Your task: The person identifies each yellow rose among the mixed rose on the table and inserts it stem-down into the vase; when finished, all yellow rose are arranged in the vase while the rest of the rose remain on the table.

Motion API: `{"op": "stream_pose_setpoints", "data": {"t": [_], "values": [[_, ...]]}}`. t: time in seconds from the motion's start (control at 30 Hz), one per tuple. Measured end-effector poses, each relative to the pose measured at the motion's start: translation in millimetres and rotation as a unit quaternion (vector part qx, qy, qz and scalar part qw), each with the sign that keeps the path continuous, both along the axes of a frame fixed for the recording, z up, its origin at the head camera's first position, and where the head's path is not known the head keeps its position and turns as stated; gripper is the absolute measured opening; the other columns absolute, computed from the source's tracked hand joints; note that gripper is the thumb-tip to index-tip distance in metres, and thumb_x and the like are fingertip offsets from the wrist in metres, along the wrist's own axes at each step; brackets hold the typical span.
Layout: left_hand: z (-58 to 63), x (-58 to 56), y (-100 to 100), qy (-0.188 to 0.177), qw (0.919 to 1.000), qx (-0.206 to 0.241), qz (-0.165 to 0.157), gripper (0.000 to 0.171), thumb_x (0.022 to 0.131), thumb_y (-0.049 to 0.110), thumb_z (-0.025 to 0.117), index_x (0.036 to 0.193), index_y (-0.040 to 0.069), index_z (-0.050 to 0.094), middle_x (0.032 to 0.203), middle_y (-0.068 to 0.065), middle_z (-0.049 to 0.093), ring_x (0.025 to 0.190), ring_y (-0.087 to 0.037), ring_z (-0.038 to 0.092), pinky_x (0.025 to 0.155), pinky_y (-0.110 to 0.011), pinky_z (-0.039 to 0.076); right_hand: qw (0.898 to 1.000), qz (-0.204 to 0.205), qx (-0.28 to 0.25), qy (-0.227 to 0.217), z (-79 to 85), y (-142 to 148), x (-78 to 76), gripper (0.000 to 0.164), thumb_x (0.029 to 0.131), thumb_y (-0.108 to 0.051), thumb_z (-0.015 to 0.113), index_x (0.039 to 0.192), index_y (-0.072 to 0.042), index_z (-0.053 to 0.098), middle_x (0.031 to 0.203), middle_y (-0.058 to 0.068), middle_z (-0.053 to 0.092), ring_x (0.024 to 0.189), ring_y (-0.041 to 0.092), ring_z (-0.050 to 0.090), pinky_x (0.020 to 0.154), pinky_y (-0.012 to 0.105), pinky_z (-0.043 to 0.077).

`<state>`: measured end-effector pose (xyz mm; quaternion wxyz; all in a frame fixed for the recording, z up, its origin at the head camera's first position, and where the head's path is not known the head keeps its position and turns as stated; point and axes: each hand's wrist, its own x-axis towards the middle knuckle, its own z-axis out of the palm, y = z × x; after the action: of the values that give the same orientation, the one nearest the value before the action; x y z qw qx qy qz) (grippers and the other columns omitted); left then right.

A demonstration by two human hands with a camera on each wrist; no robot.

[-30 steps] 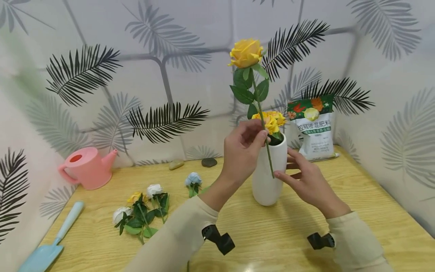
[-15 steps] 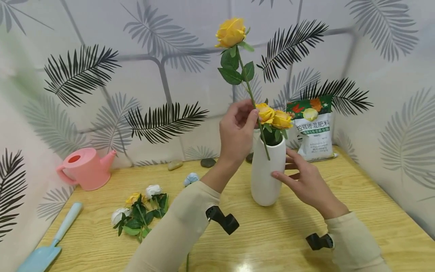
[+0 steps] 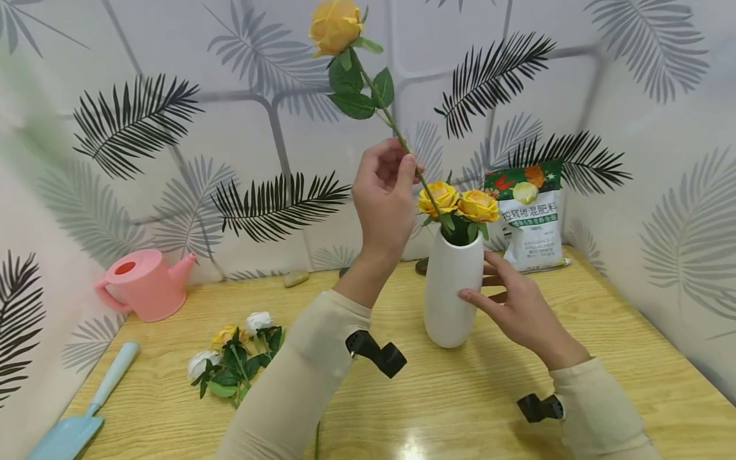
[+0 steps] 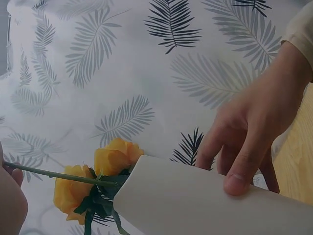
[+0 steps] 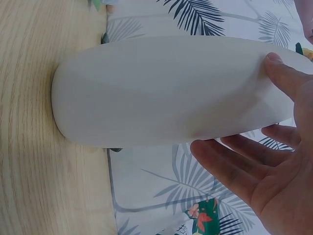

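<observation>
My left hand [image 3: 386,198] pinches the green stem of a yellow rose [image 3: 336,27] between thumb and fingers. The rose leans up to the left, and its stem's lower end reaches the mouth of a white vase [image 3: 454,294]. In the left wrist view that stem [image 4: 58,175] passes in front of two more yellow roses [image 4: 73,193], which stand in the vase with their heads just above the rim. My right hand [image 3: 517,306] holds the vase from the right, thumb [image 5: 279,66] on its near side and fingers [image 5: 230,166] along the other side. The vase stands upright.
Several cut roses [image 3: 236,364], white and yellow, lie on the wooden table [image 3: 448,409] at left. A pink watering can [image 3: 152,287] and a blue trowel [image 3: 86,409] stand farther left. A fertilizer bag [image 3: 529,217] is behind the vase; pebbles [image 3: 296,278] lie near the wall.
My left hand has moved up and left with the rose, bringing its lower stem end from in front of the vase to the mouth. My right hand stays on the vase.
</observation>
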<state>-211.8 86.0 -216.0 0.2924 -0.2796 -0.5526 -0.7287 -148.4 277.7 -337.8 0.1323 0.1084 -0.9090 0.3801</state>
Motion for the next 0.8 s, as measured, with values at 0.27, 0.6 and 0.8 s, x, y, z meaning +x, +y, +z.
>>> {"op": "stream_pose_setpoints", "data": {"t": [0.27,0.6,0.8], "values": [[-12.1,4.5,-3.5,0.004,0.9983,-0.056,0.012,0.021,0.098,-0.003,0.060,0.118,-0.010,0.057,0.104,-0.024,0.062,0.086,-0.019,0.060,0.079,-0.019,0.052,1.000,-0.001,0.001,-0.003,1.0,0.1,-0.1,0.074,0.096,-0.041,0.068,0.155,-0.011,0.034,0.140,0.025,0.058,0.114,0.042,0.067,0.087,0.054,0.059],[-28.6,7.5,-7.7,0.012,0.9879,-0.137,0.072,0.017,0.095,0.002,0.065,0.109,-0.006,0.063,0.093,-0.020,0.071,0.078,-0.027,0.066,0.071,-0.020,0.054,1.000,-0.003,0.004,-0.008,1.5,-1.3,0.0,0.073,0.097,-0.041,0.067,0.155,-0.012,0.034,0.144,0.023,0.055,0.119,0.041,0.064,0.088,0.053,0.059],[-27.5,8.1,-9.8,0.001,0.9885,-0.133,0.072,0.011,0.095,0.003,0.065,0.102,-0.005,0.065,0.087,-0.019,0.071,0.072,-0.026,0.066,0.066,-0.019,0.052,1.000,-0.002,0.006,-0.009,1.8,-2.7,0.1,0.073,0.097,-0.042,0.066,0.156,-0.013,0.033,0.145,0.023,0.054,0.120,0.042,0.063,0.088,0.053,0.059]]}}
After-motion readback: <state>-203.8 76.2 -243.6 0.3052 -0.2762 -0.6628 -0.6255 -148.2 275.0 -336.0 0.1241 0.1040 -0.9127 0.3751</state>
